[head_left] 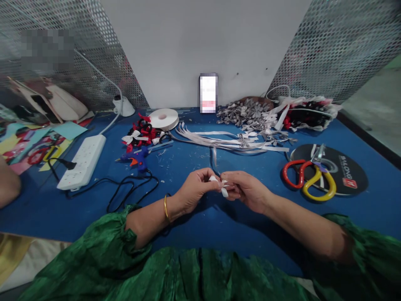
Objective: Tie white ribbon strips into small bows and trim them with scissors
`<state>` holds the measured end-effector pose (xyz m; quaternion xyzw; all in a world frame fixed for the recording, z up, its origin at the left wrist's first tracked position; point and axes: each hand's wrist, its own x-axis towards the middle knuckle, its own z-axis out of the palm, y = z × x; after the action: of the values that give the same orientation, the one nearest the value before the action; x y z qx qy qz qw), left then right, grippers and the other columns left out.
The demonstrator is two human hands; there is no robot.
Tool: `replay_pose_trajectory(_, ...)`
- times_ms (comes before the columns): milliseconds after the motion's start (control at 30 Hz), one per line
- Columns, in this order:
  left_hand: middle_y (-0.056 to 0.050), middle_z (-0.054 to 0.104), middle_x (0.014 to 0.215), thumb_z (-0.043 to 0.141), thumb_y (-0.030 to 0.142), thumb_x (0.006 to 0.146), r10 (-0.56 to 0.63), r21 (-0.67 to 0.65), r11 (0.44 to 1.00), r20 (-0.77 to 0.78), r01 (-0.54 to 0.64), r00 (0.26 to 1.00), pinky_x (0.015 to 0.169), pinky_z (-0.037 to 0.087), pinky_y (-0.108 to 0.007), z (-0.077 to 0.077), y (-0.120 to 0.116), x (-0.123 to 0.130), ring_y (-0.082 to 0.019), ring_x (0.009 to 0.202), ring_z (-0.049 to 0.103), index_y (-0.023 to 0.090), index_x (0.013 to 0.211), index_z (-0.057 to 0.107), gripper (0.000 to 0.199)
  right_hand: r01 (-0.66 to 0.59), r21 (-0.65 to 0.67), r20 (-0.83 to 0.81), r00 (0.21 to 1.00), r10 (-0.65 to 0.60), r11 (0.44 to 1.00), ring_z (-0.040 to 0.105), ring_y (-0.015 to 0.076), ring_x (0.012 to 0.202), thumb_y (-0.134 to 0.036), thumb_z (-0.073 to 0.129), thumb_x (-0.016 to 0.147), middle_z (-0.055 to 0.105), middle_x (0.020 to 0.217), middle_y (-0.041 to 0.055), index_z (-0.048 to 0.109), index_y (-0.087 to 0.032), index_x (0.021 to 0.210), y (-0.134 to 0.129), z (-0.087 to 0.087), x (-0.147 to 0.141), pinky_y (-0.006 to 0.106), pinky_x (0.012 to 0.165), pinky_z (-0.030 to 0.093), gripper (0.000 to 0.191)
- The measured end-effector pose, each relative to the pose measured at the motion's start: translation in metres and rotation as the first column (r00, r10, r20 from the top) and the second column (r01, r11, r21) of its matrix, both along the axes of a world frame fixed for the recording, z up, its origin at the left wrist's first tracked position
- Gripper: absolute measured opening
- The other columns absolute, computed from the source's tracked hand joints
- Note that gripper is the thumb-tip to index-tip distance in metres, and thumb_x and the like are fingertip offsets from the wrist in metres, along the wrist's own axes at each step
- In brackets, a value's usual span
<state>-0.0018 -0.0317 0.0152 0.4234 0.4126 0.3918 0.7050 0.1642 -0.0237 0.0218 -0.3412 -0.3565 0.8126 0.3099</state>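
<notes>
Above the middle of the blue table, my left hand (196,189) pinches one side of a small white ribbon bow (224,192). My right hand (249,190) has its fingers closed on the other side of the bow, and the two hands nearly touch. Just behind them, a narrow ribbon end (214,156) hangs from a bundle of cut pale ribbons (203,140). A blue glue gun (138,156) lies to the left of my hands, near red, black and white bows (140,131). Scissors (303,175) with red and yellow handles rest on a black disc at the right.
A white power strip (84,161) and black cable lie left on the blue table (194,246). Along the back are a ribbon spool (163,119), an upright phone (208,93), a pile of grey bows (250,115) and a plastic bag (313,113). Another person's arm (8,184) shows at far left.
</notes>
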Motion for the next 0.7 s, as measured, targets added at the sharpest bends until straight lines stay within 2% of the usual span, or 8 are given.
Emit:
replay_pose_trajectory(133,0.001,0.061,0.071,0.078,0.023,0.066,0.001,-0.045,0.999,0.026,0.001,1.0,0.072,0.046,-0.023,0.0004,0.002,-0.0009,-0.009,0.068,0.056,0.013,0.072,0.058,0.023,0.008,-0.019,-0.022,1.0,-0.009,1.0,0.027,0.0069,0.045,-0.03,0.064,0.076,0.034,0.049,-0.0061,0.044,-0.017,0.054,0.0009,-0.0017,0.0014,0.025,0.047,0.02,0.033)
replay_pose_trajectory(233,-0.001,0.062,0.075,0.076,0.03,0.07,0.009,-0.091,0.996,0.084,-0.001,0.996,0.077,0.049,-0.028,0.003,0.0041,-0.0026,-0.012,0.072,0.059,0.013,0.072,0.058,0.024,0.052,-0.031,-0.045,0.998,-0.054,0.998,0.034,0.0073,0.049,-0.034,0.065,0.08,0.043,0.056,-0.0036,0.054,-0.015,0.062,0.0032,-0.0014,0.0036,0.024,0.049,0.024,0.028)
replay_pose_trajectory(333,-0.003,0.063,0.076,0.069,0.036,0.077,-0.011,-0.153,0.988,0.121,0.029,0.993,0.072,0.05,-0.024,0.0043,0.0053,-0.0045,-0.011,0.07,0.059,0.012,0.075,0.063,0.025,0.072,-0.026,-0.068,0.995,-0.073,0.997,0.038,0.0076,0.053,-0.038,0.067,0.08,0.048,0.063,-0.0018,0.061,-0.013,0.072,0.0052,-0.0016,0.0067,0.023,0.05,0.026,0.027)
replay_pose_trajectory(433,-0.002,0.063,0.073,0.072,0.035,0.075,-0.01,-0.215,0.976,0.108,0.033,0.994,0.065,0.049,-0.023,0.0028,0.0051,-0.0047,-0.01,0.063,0.059,0.012,0.076,0.063,0.024,0.082,0.028,-0.051,0.995,-0.081,0.996,0.037,0.0076,0.053,-0.037,0.07,0.078,0.043,0.06,-0.0036,0.06,-0.014,0.069,0.0052,-0.0044,0.008,0.023,0.051,0.026,0.026)
replay_pose_trajectory(567,-0.003,0.065,0.078,0.075,0.032,0.072,0.096,-0.193,0.978,0.085,-0.078,0.992,0.071,0.051,-0.026,0.0009,0.0066,-0.0034,-0.012,0.068,0.063,0.013,0.078,0.061,0.025,0.088,0.203,0.121,0.986,-0.114,0.975,0.036,0.0082,0.052,-0.04,0.069,0.079,0.043,0.057,-0.0046,0.059,-0.016,0.071,0.0041,-0.0094,0.0064,0.024,0.052,0.026,0.027)
replay_pose_trajectory(633,-0.003,0.066,0.079,0.075,0.033,0.072,0.15,-0.171,0.976,0.067,-0.137,0.986,0.07,0.05,-0.026,0.001,0.0084,-0.0037,-0.012,0.068,0.063,0.013,0.079,0.061,0.025,0.06,0.352,0.23,0.962,-0.148,0.934,0.038,0.0087,0.053,-0.041,0.07,0.078,0.046,0.058,-0.0043,0.059,-0.016,0.072,0.0032,-0.0088,0.0055,0.024,0.052,0.027,0.027)
replay_pose_trajectory(700,-0.003,0.065,0.078,0.074,0.033,0.072,0.178,-0.16,0.973,0.055,-0.168,0.982,0.067,0.049,-0.024,0.0011,0.01,-0.0047,-0.011,0.066,0.062,0.013,0.078,0.061,0.024,-0.028,0.5,0.296,0.945,-0.14,0.865,0.041,0.0094,0.056,-0.039,0.07,0.078,0.049,0.062,-0.0034,0.059,-0.017,0.071,0.0012,-0.0056,0.0053,0.025,0.055,0.031,0.025)
